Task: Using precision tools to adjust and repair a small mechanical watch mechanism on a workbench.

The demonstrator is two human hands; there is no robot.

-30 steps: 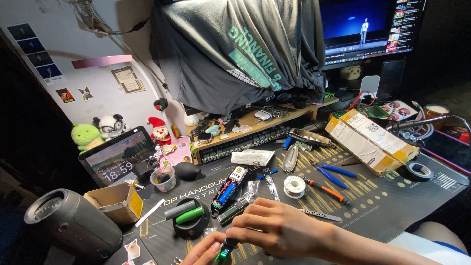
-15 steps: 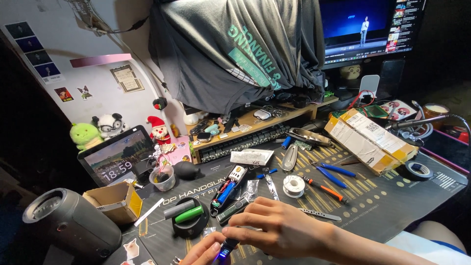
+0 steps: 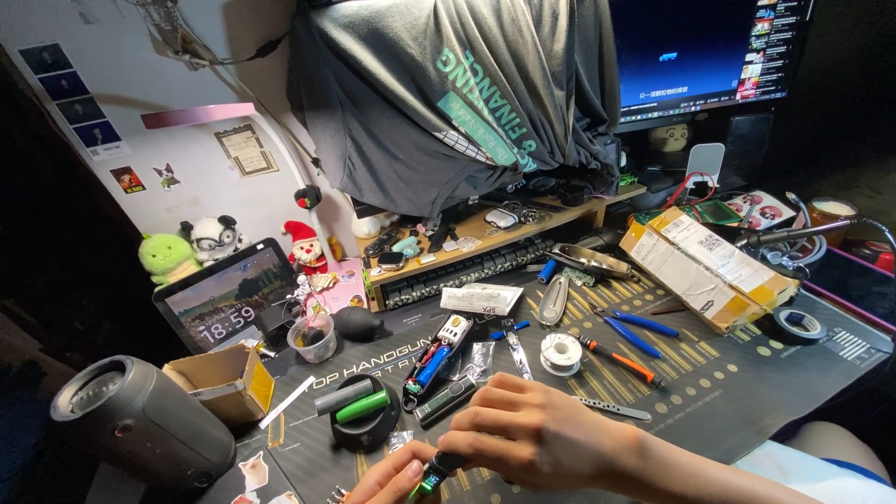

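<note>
My right hand (image 3: pixel 537 434) reaches in from the lower right, fingers curled over the top end of a small dark device (image 3: pixel 434 474) with a glowing green display. At the bottom edge, my left hand (image 3: pixel 387 481) pinches the lower part of the same device; most of this hand is cut off by the frame. Just left of the hands a green cylindrical cell (image 3: pixel 362 406) and a grey one (image 3: pixel 341 397) lie on a black round holder (image 3: pixel 369 431). An opened gadget with a blue cell inside (image 3: pixel 434 353) lies beyond the hands on the dark desk mat (image 3: pixel 747 392).
Solder spool (image 3: pixel 560 353), orange-handled cutters (image 3: pixel 621 359), blue-handled pliers (image 3: pixel 639 327) and tweezers (image 3: pixel 607 408) lie right of the hands. A long cardboard box (image 3: pixel 705 266) and tape roll (image 3: pixel 798 325) sit far right. Grey speaker (image 3: pixel 140 429), small open box (image 3: pixel 219 383), tablet (image 3: pixel 229 299) and cup (image 3: pixel 313 341) stand left.
Both hands stay on the small device with only slight finger shifts. Its lit display went from green to bluish and back to green.
</note>
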